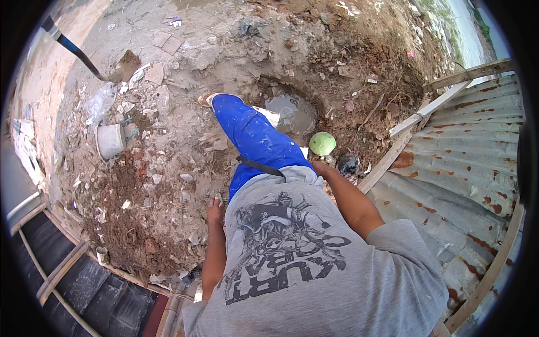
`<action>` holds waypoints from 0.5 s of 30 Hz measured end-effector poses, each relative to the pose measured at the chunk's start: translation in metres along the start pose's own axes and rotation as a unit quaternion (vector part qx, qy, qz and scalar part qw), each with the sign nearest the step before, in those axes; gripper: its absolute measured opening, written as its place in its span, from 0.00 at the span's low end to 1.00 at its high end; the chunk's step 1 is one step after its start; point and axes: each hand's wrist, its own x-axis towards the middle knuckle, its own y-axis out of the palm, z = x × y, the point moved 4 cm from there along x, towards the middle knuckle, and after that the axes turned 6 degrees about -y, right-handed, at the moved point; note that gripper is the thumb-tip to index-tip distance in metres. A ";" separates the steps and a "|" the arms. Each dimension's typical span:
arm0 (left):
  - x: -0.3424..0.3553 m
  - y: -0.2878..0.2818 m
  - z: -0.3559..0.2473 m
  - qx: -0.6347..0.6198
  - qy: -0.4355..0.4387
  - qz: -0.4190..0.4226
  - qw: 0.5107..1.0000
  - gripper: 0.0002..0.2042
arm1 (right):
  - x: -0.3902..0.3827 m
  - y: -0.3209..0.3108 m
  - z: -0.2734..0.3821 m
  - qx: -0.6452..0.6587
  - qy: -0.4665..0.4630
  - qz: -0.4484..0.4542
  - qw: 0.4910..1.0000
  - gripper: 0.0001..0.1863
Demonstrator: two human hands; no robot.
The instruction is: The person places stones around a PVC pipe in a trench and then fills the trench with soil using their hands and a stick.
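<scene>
Rough ground point(193, 126) of mud, stones and litter spreads out around the person. Nearest is a grey shirt point(365, 292) with a dark print, then blue trousers point(264, 135) with a black strap point(261, 167) at the waist. Left of the waist hangs the left hand point(214, 211), apart from the trousers; whether its fingers are spread or together, I cannot tell. The right hand point(320, 168) is close by the other hip, partly hidden, its fingers also unclear. Just ahead of it, on the soil, sits a rounded green thing point(322, 144). Rusty sheeting point(449, 185) lies to the right, edged with timber point(387, 161). Farther forward, a muddy puddle point(292, 112) fills a hollow. Off to the left is a tilted bucket point(110, 141), with clear plastic point(101, 104) beyond it. Farthest, a shovel point(78, 53) leans, its blade muddy.
</scene>
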 end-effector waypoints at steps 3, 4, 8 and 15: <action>0.003 0.026 -0.004 -0.032 -0.012 0.004 0.999 0.31 | -0.002 -0.031 -0.020 0.037 0.027 -0.169 0.984 0.18; -0.002 0.005 0.009 -0.090 -0.043 -0.015 0.995 0.31 | 0.010 -0.033 0.012 0.029 0.014 -0.139 0.990 0.19; -0.008 -0.025 0.049 -0.095 -0.055 -0.060 0.992 0.31 | 0.026 -0.068 0.098 -0.016 0.053 -0.012 0.998 0.21; -0.006 0.005 0.056 -0.102 -0.052 0.006 0.993 0.31 | 0.058 -0.149 0.166 0.094 0.044 -0.229 0.968 0.26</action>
